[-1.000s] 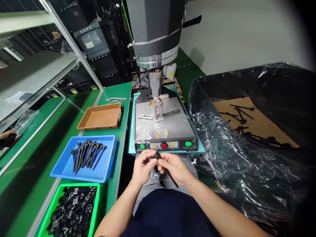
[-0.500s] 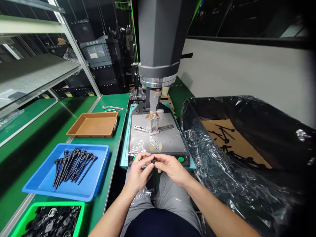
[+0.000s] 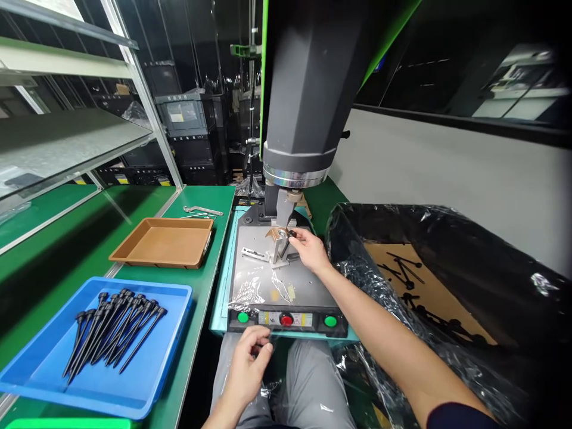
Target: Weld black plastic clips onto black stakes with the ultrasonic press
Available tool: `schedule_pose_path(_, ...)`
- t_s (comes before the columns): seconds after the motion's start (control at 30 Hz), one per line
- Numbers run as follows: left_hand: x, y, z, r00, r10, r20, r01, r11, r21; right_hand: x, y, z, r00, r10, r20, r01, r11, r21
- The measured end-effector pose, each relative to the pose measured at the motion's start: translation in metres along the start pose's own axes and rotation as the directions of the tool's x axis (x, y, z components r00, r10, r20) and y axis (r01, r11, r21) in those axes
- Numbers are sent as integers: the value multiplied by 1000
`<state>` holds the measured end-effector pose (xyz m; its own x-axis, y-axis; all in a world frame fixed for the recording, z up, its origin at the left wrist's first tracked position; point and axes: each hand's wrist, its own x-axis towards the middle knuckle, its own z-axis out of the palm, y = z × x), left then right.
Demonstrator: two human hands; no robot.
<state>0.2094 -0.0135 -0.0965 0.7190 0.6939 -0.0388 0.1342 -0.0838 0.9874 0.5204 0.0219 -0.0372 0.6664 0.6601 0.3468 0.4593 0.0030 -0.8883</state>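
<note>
My right hand (image 3: 310, 249) pinches the black head of a long thin black plastic rod (image 3: 292, 234), right beside the metal fixture (image 3: 277, 247) on the press's base plate. The rod slants down along the fixture; whether it sits in it cannot be made out. Above them is the metal tool (image 3: 285, 208) of the press. My left hand (image 3: 251, 363) holds nothing, its fingers loosely curled and thumb apart, over my lap in front of the control panel. Similar black rods with round heads (image 3: 116, 325) lie heaped in a blue tray (image 3: 134, 408) at left.
The panel carries two green buttons (image 3: 330, 322) and a red button (image 3: 286, 320). At left are a brown tray (image 3: 161, 243), a wrench (image 3: 203, 210) and a green bin's rim (image 3: 67, 423). A plastic-lined box (image 3: 357, 229) at right holds several black rods.
My hands have come apart. The right one has moved forward to the fixture with the black rod; the left has dropped back toward my lap. The view has tilted up.
</note>
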Motion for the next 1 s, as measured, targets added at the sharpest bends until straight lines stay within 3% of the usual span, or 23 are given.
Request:
schedule_pose_path(0.13, -4, -12, 0, 999, -45, -10, 46, 999, 5, 9, 8, 9, 1000, 15, 25, -13, 997, -71)
schedule_pose_path(0.37, -5, -30, 4, 998, -63, -5, 62, 997, -54, 28, 7, 17, 992, 50, 113, -53, 998, 25)
schedule_pose_path(0.53, -5, -38, 11, 995, -70, -70, 62, 992, -110, 41, 9, 21, 988, 79, 133, -86, 995, 50)
schedule_pose_path(0.73, -7, -43, 10, 993, -82, -87, 74, 993, -94, 44, 8, 17, 965, 111, 239, -131, 989, 68)
schedule_pose_path(1.0, -8, -45, 11, 994, -94, -62, 89, 993, -83, 45, 1, 7, 944, -14, 328, 0, 999, 45)
